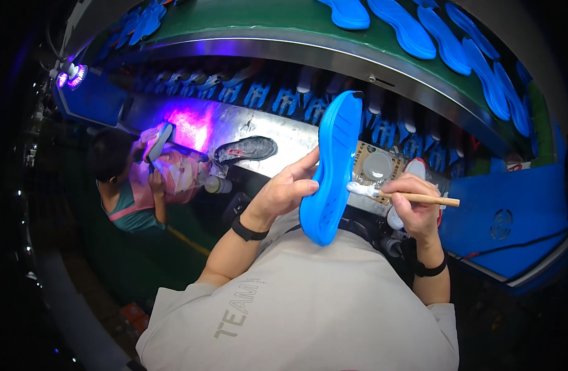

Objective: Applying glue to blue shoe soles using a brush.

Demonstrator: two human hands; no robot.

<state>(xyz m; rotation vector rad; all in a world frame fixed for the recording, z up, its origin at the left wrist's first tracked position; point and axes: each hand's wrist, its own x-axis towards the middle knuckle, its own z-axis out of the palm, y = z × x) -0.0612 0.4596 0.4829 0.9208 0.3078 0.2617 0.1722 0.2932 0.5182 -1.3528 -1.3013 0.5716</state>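
A blue shoe sole (334, 162) stands tilted in front of my chest, its length running away from me. My left hand (284, 193) is closed on its left edge, thumb over the near part. In my right hand (415, 203) is a brush (441, 201) with a wooden handle, gripped between thumb and fingers. Its white-coated bristles (360, 189) touch the sole's right edge. Just beyond the brush, a round dish (378, 166) of whitish material sits on a piece of printed cardboard (362, 153).
A dark shoe upper (247, 149) lies on the metal bench (296, 135). Beyond, a green conveyor belt (253, 17) carries several blue soles (402, 28). A blue cabinet (512, 216) stands at right. At left, a co-worker (132, 185) holds a sole near a purple lamp (72, 75).
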